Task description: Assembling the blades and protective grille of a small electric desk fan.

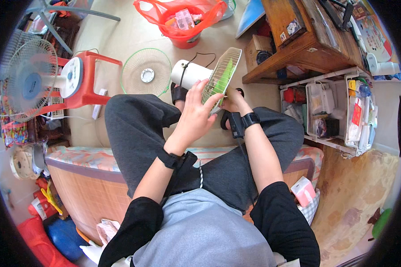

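Between my knees a small white electric fan [192,74] lies tilted, its wire guard [235,55] standing steeply and showing green blades [225,81]. My left hand [196,104] is at the guard's near edge, fingers long against its back and the thumb across its rim. On the far side of that guard is my right hand [237,101], close to the blades; its fingers are mostly hidden by the wires. A round front grille [146,73] with a green rim lies flat on the floor to the left of the fan.
At left a second fan [31,84] stands by a red plastic stool [85,93]. Ahead is a red bucket [184,41] lined with a red bag. A wooden desk [298,35] and a white storage rack [327,107] fill the right. A pink tissue box [303,191] sits beside me.
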`<state>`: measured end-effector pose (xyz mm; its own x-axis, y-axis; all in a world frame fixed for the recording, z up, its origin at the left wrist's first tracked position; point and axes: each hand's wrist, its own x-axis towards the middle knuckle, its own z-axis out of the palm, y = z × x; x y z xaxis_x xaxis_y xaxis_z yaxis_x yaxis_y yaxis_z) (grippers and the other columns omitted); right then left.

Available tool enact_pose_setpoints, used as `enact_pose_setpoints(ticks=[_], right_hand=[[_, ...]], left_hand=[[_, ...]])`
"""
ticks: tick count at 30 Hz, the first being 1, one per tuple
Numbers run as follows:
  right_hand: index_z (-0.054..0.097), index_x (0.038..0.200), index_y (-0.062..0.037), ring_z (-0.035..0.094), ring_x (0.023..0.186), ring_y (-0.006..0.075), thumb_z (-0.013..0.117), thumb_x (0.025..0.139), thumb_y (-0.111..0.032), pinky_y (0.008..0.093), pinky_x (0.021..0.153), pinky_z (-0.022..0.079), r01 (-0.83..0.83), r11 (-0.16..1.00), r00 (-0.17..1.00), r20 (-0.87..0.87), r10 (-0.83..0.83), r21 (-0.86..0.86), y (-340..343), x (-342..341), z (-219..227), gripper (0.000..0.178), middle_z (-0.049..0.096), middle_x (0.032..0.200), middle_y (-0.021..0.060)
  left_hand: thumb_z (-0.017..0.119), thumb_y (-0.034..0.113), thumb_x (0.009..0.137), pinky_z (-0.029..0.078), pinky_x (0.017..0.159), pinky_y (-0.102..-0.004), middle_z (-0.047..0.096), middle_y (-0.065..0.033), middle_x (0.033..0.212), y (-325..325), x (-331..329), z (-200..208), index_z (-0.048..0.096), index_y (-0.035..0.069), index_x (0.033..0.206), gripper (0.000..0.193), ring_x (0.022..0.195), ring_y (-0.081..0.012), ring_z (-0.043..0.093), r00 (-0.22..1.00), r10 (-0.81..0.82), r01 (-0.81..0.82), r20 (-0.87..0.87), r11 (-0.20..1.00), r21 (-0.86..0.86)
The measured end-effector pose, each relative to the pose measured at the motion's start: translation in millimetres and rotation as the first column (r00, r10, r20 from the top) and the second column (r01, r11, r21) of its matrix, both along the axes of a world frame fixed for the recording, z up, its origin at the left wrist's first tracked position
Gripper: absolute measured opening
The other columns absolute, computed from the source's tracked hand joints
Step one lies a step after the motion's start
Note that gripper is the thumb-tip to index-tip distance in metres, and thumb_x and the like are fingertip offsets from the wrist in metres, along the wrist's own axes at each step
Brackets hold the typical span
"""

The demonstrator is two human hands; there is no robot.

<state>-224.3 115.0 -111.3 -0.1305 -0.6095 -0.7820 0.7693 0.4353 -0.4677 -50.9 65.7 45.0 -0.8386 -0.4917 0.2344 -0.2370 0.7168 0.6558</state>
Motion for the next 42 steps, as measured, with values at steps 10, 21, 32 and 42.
enact_pose_setpoints(ticks=[10, 21, 32, 42], right_hand=[[0.051, 0.111, -0.0286, 0.050, 0.054, 0.0129, 0.050, 0.086, -0.056, 0.0311, 0.057, 0.044, 0.004, 1.000, 1.000, 0.029, -0.004, 0.019, 3, 2, 12, 0.037, 0.052, 0.076, -0.0007], [0.051, 0.113, -0.0293, 0.047, 0.054, 0.0145, 0.048, 0.086, -0.057, 0.0348, 0.059, 0.041, -0.036, 0.995, 0.999, -0.029, 0.038, 0.094, 1, -2, 22, 0.039, 0.052, 0.077, 0.0011], [0.048, 0.118, -0.0303, 0.047, 0.056, 0.0120, 0.047, 0.087, -0.057, 0.0304, 0.058, 0.043, -0.036, 0.994, 0.997, -0.069, 0.044, 0.107, 2, 3, 24, 0.041, 0.052, 0.076, 0.0002], [0.054, 0.105, -0.0186, 0.049, 0.056, 0.0142, 0.041, 0.086, -0.064, 0.0307, 0.055, 0.044, -0.017, 0.998, 0.997, -0.072, 0.021, 0.057, 0, 3, 10, 0.051, 0.052, 0.070, 0.0034]], left_hand=[[0.059, 0.006, 0.073, 0.034, 0.098, -0.0526, 0.036, -0.0258, 0.136, 17, 1, -15, 0.064, 0.005, 0.082, 0.011, 0.122, -0.0415, 0.038, 0.988, 0.096, -0.040, 0.124, 0.919, -0.393], [0.064, 0.015, 0.073, 0.029, 0.098, -0.0544, 0.033, -0.0307, 0.135, 31, -20, -26, 0.065, 0.001, 0.086, 0.019, 0.123, -0.0433, 0.034, 0.929, 0.291, -0.143, 0.231, 0.854, -0.500], [0.069, 0.020, 0.071, 0.035, 0.094, -0.0501, 0.040, -0.0270, 0.130, 27, -22, -43, 0.064, 0.004, 0.068, 0.017, 0.119, -0.0413, 0.040, 0.960, 0.269, -0.201, 0.077, 0.853, -0.481], [0.070, 0.015, 0.071, 0.050, 0.080, -0.0405, 0.042, -0.0262, 0.126, 22, -30, -54, 0.064, 0.003, 0.070, 0.014, 0.105, -0.0402, 0.051, 0.960, 0.270, -0.273, -0.076, 0.836, -0.475]])
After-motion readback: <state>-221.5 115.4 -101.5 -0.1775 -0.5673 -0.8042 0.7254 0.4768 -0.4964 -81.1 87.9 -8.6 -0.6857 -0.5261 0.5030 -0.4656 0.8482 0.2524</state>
